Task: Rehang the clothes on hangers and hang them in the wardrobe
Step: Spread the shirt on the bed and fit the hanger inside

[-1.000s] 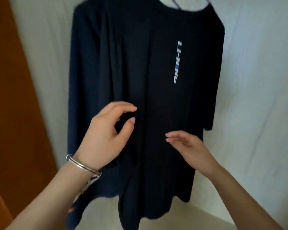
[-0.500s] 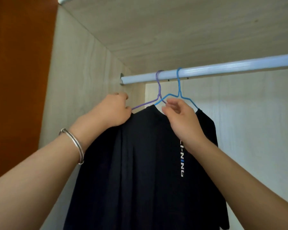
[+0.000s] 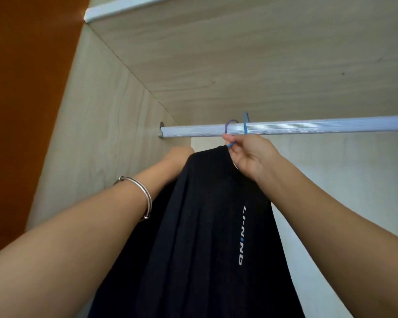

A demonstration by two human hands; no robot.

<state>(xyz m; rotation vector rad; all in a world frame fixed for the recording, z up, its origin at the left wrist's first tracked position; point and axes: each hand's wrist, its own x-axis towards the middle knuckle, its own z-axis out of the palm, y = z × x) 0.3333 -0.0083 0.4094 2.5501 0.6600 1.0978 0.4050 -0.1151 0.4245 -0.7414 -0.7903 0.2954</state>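
A black T-shirt (image 3: 207, 226) with white lettering hangs from the silver wardrobe rail (image 3: 308, 127). Two wire hooks sit over the rail side by side: a purple hanger (image 3: 228, 125) and a blue hanger (image 3: 245, 125). My right hand (image 3: 251, 157) is closed on the blue hanger's wire at the shirt's collar, just under the rail. My left hand (image 3: 177, 157), with a silver bracelet on its wrist, reaches behind the shirt's left shoulder; its fingers are hidden by the cloth.
The wardrobe's pale wooden left wall (image 3: 101, 134) stands close beside the shirt, and the top panel (image 3: 239, 53) is just above the rail. An orange-brown door (image 3: 21, 99) is at the far left. The rail runs on to the right of the hooks.
The view has tilted further up toward the wardrobe's top. Both hands rose from the shirt's front to its collar; my right hand has closed on the blue hanger wire under the rail.
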